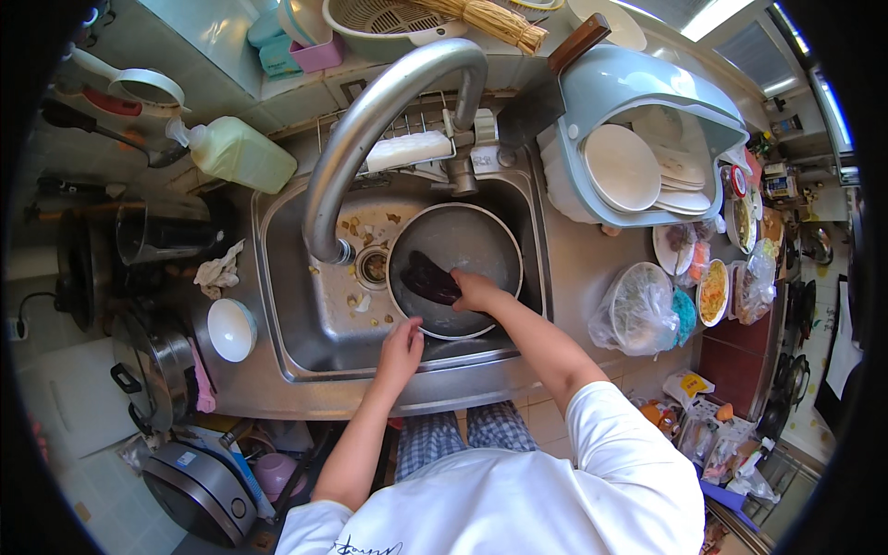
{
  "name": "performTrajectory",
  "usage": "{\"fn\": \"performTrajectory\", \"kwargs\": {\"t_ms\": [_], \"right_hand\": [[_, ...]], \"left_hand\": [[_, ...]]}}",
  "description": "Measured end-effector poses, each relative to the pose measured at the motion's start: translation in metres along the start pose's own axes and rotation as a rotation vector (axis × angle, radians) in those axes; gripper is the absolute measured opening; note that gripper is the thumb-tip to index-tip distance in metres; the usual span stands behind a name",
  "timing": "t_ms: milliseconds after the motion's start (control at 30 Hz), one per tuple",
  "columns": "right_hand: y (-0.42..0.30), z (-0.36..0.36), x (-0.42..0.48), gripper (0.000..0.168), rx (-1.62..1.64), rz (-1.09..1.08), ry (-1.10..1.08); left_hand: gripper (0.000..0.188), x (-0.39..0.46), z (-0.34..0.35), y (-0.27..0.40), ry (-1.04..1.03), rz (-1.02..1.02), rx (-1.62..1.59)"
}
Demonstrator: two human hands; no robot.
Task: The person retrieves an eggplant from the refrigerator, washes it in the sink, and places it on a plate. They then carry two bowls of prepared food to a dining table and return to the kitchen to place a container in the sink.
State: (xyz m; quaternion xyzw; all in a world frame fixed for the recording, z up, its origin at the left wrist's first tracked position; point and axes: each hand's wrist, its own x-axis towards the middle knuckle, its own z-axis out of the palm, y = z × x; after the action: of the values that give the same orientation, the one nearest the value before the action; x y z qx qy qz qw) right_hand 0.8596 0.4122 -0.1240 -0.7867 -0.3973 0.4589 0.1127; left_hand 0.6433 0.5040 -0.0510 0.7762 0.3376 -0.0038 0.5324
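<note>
My right hand [474, 291] grips one end of a dark purple eggplant [429, 279]. The eggplant is inside a round metal basin [461, 236], which stands in the right part of the stainless steel sink [333, 340]. Close to the basin's lower left rim is my left hand [402, 350], with nothing in it; whether its fingertips touch the rim cannot be told. Left of the basin, food scraps lie around the drain strainer [373, 267].
A curved metal faucet [326, 159] arches over the sink. A cleaver [538, 104] stands against a blue dish box [652, 76] at the back right. A white bowl [232, 330] and a crumpled cloth [220, 270] sit left. To the right lies a plastic-covered bowl [637, 312].
</note>
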Motion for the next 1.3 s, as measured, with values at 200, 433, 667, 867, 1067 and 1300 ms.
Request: {"fn": "performTrajectory", "kwargs": {"t_ms": [200, 433, 667, 867, 1067, 1300], "right_hand": [[-0.036, -0.038, -0.054, 0.056, -0.128, -0.178, 0.076], [-0.047, -0.038, -0.056, 0.052, -0.301, -0.279, 0.568], [0.017, 0.048, -0.004, 0.042, 0.858, 0.16, 0.936], [0.03, 0.076, 0.055, 0.045, 1.02, 0.723, 0.788], [0.038, 0.06, 0.042, 0.052, 1.275, 0.46, 0.824], [0.008, 0.062, 0.034, 0.049, 1.408, 0.31, 0.501]], "left_hand": [[0.075, 0.074, -0.014, 0.052, -0.021, 0.63, 0.792], [0.074, 0.106, -0.005, 0.035, -0.325, 0.285, 0.712], [0.104, 0.125, 0.028, 0.001, -0.16, 0.02, 0.679], [0.111, 0.117, 0.048, -0.022, -0.321, -0.045, 0.893], [0.106, 0.125, 0.073, -0.057, 0.048, 0.165, 0.855], [0.072, 0.133, 0.06, -0.053, -0.353, -0.168, 0.327]]}}
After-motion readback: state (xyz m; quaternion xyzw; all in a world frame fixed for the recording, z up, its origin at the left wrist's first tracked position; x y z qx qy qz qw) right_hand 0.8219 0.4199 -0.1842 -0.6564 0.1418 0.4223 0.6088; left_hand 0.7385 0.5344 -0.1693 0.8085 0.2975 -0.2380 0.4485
